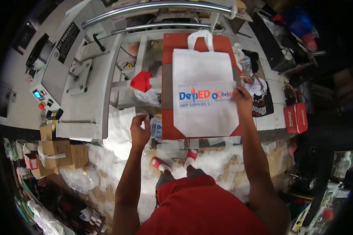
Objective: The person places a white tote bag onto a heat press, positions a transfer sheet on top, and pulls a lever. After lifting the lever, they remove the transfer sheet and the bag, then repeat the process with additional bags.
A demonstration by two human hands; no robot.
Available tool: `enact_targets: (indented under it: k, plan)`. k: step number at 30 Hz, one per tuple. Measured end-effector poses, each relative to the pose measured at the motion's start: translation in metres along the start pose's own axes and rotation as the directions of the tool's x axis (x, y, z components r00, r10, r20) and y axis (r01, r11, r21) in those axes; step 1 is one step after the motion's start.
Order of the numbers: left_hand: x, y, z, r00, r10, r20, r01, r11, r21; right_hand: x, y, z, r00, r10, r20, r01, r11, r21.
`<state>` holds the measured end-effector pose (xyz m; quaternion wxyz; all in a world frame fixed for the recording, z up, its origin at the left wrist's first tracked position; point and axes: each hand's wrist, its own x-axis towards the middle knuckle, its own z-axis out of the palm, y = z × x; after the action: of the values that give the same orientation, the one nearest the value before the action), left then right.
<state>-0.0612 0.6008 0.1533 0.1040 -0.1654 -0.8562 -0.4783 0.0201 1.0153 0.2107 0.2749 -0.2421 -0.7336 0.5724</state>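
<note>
A white tote bag (pixel 204 70) with two handles lies flat on a red-brown board (pixel 167 129). Blue and red lettering shows on its front, under what looks like a clear rectangular transfer film (pixel 222 103). My right hand (pixel 242 100) is at the bag's right edge, its fingers pinched at the film's right end, where the print is smeared by motion. My left hand (pixel 140 127) hovers left of the board with its fingers curled closed; I cannot see what they hold, if anything. Behind it hang white bags or sheets (pixel 119 131).
A heat press with a control panel (pixel 43 97) stands on the left, metal rails (pixel 157 9) across the back. A red cloth (pixel 141 81) lies on its frame. Cardboard boxes (pixel 62 154) are lower left, a red Coca-Cola bag (pixel 296 118) right. White scraps litter the floor.
</note>
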Motion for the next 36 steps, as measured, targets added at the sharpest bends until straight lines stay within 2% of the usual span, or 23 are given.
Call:
enact_targets:
  k: [1,3,4,5,6,7,9,11,12,14,17,21,26,36]
  plan:
    - [0.017,0.027,0.008,1.0,0.014,0.022,-0.014,1.0,-0.002,0.02,0.016,0.002,1.0,-0.014,-0.004,0.014,1.0,0.009]
    - [0.04,0.047,0.032,0.992,0.123,0.031,-0.123,0.992,0.012,0.051,0.035,0.009,0.994,0.096,0.045,-0.102,0.977,0.187]
    - [0.048,0.055,0.044,0.991,0.136,0.019,-0.136,0.991,0.014,0.058,0.035,0.011,0.996,0.08,0.044,-0.087,0.977,0.196]
    - [0.055,0.063,0.056,0.986,0.168,0.015,-0.169,0.984,0.054,0.061,0.032,0.014,1.0,0.01,-0.016,-0.011,0.995,-0.098]
    - [0.06,0.069,0.066,0.98,0.197,0.014,-0.198,0.976,0.095,0.063,0.03,0.016,0.996,-0.072,-0.057,0.045,0.921,-0.387]
    - [0.062,0.074,0.075,0.979,0.205,0.006,-0.205,0.974,0.101,0.059,0.026,0.014,0.995,-0.081,-0.056,0.054,0.924,-0.378]
    - [0.064,0.084,0.089,0.967,0.24,0.088,-0.248,0.964,0.098,0.042,0.018,0.008,0.912,-0.394,-0.116,0.29,0.819,-0.495]
    - [0.063,0.095,0.101,0.962,0.242,0.126,-0.256,0.96,0.112,0.018,0.014,0.007,0.853,-0.521,0.03,0.443,0.694,-0.568]
    - [0.061,0.1,0.108,0.96,0.258,0.108,-0.273,0.95,0.152,0.006,0.013,0.008,0.853,-0.522,0.028,0.445,0.697,-0.563]
    - [0.06,0.102,0.118,0.953,0.288,0.096,-0.303,0.922,0.24,-0.014,0.005,0.01,0.843,-0.477,0.249,0.527,0.641,-0.558]
    - [0.057,0.101,0.127,0.946,0.307,0.108,-0.325,0.911,0.253,-0.018,0.027,0.01,0.859,-0.44,0.262,0.498,0.602,-0.624]
    - [0.053,0.089,0.134,0.928,0.352,0.122,-0.372,0.887,0.272,-0.019,0.037,0.007,0.85,-0.467,0.243,0.508,0.605,-0.614]
    - [0.053,0.088,0.136,0.92,0.379,0.1,-0.39,0.863,0.321,-0.018,0.04,0.007,0.879,-0.403,0.254,0.469,0.637,-0.612]
    - [0.051,0.082,0.141,0.933,0.346,0.098,-0.359,0.878,0.316,-0.019,0.043,0.007,0.882,-0.408,0.236,0.462,0.646,-0.608]
